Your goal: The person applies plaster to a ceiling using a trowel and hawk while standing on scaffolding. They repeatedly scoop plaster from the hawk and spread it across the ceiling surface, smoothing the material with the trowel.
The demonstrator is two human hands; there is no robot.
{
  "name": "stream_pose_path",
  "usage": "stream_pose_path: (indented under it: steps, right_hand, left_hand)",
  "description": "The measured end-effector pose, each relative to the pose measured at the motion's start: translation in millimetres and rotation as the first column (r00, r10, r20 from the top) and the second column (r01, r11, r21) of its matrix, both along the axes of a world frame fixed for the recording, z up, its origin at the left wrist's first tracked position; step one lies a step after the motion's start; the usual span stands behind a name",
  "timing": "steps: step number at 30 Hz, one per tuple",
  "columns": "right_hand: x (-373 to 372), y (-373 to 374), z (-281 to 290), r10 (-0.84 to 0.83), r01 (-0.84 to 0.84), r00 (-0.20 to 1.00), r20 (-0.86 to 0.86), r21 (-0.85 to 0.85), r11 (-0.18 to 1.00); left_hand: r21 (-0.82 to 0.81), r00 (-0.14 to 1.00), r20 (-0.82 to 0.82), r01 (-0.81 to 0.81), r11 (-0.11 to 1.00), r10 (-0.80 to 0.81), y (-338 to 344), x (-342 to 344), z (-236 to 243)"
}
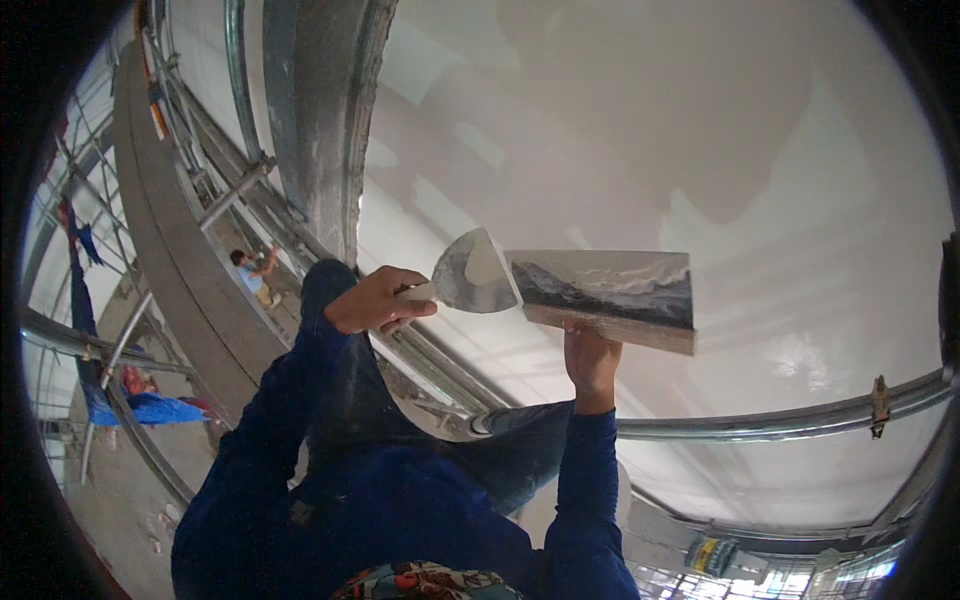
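My left hand (380, 300) is closed around the pale handle of a wide putty knife (465, 285). White paste is smeared over part of its rounded grey blade. Beside it, my right hand (592, 365) grips a flat rectangular plastering board (610, 300) from below by its wooden edge. A band of white paste lies along the top of the board's dark face. The blade's tip sits very close to the board's left end; whether they touch I cannot tell. Beyond both tools spreads a wall (740, 190) with white and greyish patches.
A metal scaffold rail (760, 425) curves across in front of the wall at right. On the left stand a grey beam (325, 110), scaffold tubes (240, 195) and a long plank (170, 230). Far below, another person (257, 275) is near the floor, and a blue sheet (150, 408) hangs.
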State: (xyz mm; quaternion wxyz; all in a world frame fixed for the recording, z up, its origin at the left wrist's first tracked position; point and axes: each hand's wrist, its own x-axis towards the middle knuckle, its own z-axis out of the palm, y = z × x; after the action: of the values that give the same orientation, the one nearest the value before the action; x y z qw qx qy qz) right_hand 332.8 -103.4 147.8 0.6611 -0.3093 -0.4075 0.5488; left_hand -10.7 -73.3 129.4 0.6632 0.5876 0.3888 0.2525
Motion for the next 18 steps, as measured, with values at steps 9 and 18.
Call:
stream_pose_path:
  steps: [9, 18]
  right_hand:
    - [-41, -14, 47, -0.054, -0.279, 0.753, 0.656, 0.393, 0.876]
    - [-1, -9, 32, -0.529, -0.343, 0.124, 0.839, 0.537, 0.771]
  left_hand:
    - [0.219, 0.986, 0.027, -0.168, 0.961, 0.166, -33, 18, 55]
    - [0.207, 0.999, 0.022, 0.019, 0.978, -0.024, -46, 29, 32]
